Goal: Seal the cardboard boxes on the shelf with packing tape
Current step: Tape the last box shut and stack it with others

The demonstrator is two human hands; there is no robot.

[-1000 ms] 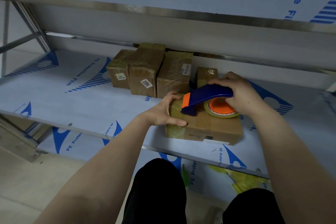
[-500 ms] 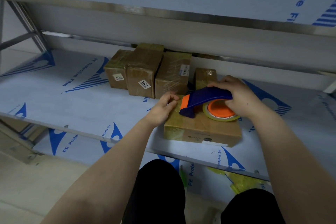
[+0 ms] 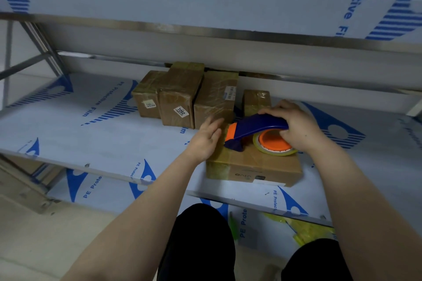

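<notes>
A flat box (image 3: 269,166) is seen lying near the front edge of the shelf (image 3: 80,139), which is covered in white film printed in blue. A blue and orange dispenser (image 3: 258,124) is held on the box's top by the right hand (image 3: 299,125), whose fingers are curled over the blue handle. The dispenser's dark front end is set down near the left end of the top, and the tape roll (image 3: 275,147) on its orange hub is laid flat on the right part. The left hand (image 3: 205,140) is held with fingers straight and loosely together, nothing pinched. It is placed at the box's left end, just beside the dispenser's orange nose. Whether the palm is pressed on the cardboard cannot be told, as the hand is blurred. Glossy tape is seen over the box's left end. Behind, four taped boxes are stood in a row at the back of the shelf: a left box (image 3: 146,98), a 7202 box (image 3: 178,96), a barcode box (image 3: 215,100) and a small box (image 3: 257,100). Yellow scraps (image 3: 308,228) are seen on the lower shelf (image 3: 251,212)
</notes>
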